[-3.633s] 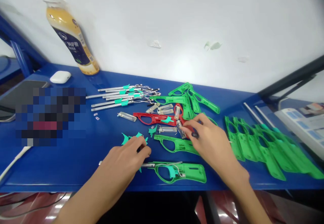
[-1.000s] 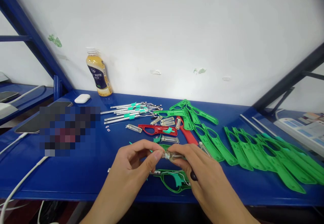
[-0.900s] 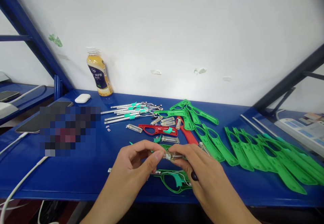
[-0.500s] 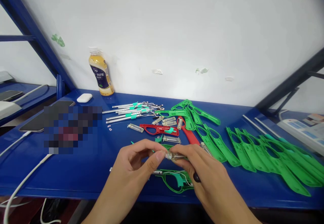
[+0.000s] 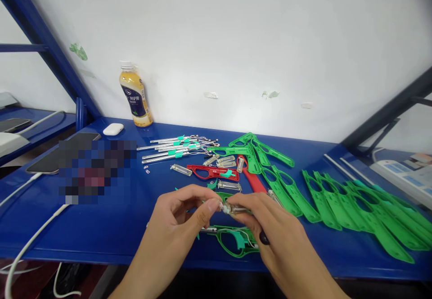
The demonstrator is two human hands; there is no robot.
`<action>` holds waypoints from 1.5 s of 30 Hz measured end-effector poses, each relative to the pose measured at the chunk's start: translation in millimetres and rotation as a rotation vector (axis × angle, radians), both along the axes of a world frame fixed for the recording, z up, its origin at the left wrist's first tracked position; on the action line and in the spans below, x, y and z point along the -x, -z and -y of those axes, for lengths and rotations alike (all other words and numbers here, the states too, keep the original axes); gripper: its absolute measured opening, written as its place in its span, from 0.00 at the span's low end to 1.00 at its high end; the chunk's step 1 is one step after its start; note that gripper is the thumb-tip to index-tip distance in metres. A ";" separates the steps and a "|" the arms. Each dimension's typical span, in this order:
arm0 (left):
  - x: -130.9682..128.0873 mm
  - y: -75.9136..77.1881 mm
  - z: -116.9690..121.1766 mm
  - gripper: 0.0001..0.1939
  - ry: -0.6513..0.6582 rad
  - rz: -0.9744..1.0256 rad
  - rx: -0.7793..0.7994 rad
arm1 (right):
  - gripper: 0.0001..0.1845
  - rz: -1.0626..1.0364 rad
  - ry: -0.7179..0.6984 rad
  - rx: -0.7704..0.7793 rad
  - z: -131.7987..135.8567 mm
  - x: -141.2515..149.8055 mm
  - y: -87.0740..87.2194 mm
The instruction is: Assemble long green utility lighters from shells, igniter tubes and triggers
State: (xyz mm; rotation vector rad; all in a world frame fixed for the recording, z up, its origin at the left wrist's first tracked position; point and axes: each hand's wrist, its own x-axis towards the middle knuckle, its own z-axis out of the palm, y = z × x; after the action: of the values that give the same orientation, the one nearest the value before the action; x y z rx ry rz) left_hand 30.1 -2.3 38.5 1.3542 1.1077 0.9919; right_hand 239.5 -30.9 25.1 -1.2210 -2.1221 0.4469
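Note:
Both hands meet above the front of the blue bench (image 5: pixel 101 227). My right hand (image 5: pixel 270 227) pinches a small clear tube-like part (image 5: pixel 232 209). My left hand (image 5: pixel 182 222) pinches at that part's left end with thumb and forefinger; whether it also holds a small teal piece I cannot make out. Just below the hands lies a green plastic handle shell (image 5: pixel 232 240) with a metal rod, teal trigger and thin wires in it.
Beyond the hands lie red shells (image 5: pixel 211 172), clear tubes (image 5: pixel 226 160) and metal rods with teal clips (image 5: pixel 172 148). Several green shells (image 5: pixel 354 204) spread to the right. A yellow drink bottle (image 5: pixel 135 94), white earbud case (image 5: pixel 113 129), phone and white cable sit left.
Since 3.6 s ago both hands lifted off the bench and came together on the clear part. Over the last second they stay joined, with only slight finger motion; the view drifted a little.

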 end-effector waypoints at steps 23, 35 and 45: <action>1.8 3.4 0.3 0.21 0.092 -0.208 0.039 | 0.31 0.110 0.002 -0.128 -0.7 2.0 -1.4; 0.7 0.4 9.2 0.20 0.057 -0.190 -0.152 | 0.22 0.093 -0.011 -0.174 -2.4 1.6 -7.9; 4.0 2.2 16.8 0.16 -0.005 -0.217 -0.329 | 0.24 0.086 -0.068 -0.108 -0.3 4.7 -8.7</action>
State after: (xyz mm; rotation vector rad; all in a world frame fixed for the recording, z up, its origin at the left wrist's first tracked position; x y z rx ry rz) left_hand 26.2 -19.0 36.3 1.7588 1.1415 1.0832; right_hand 234.9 -30.6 33.9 -1.1283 -2.2354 0.3094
